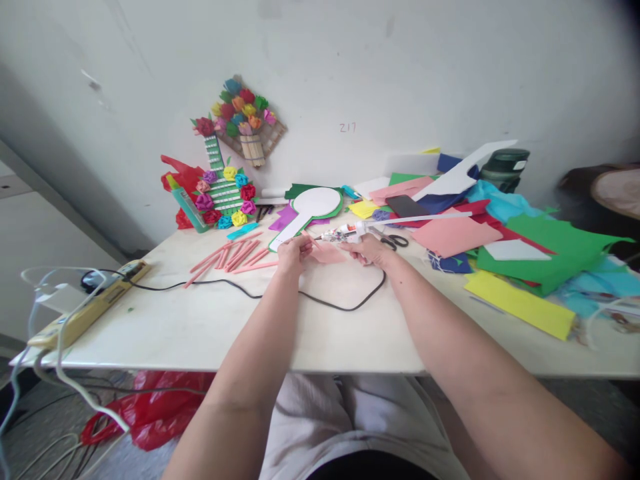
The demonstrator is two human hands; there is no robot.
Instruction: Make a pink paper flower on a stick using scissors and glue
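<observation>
My right hand [367, 248] is wrapped round a white hot glue gun [356, 231], whose nozzle points left. A long whitish glue stick [425, 217] sticks out behind it. My left hand [296, 249] pinches a small piece of pink paper [327, 253] by its left end, close to the nozzle. Whether glue touches the paper I cannot tell. Just behind my left hand lies a white paddle-shaped cutout [316, 202] edged in green. Rolled pink paper sticks [240, 255] are scattered to the left.
A black cord [240, 288] runs from a yellow power strip [95, 303] across the table. Black-handled scissors [395, 241] lie by my right hand. Coloured sheets [545, 250] pile up at right. A glue bottle [187, 205] and paper-flower decorations [226, 193] stand back left.
</observation>
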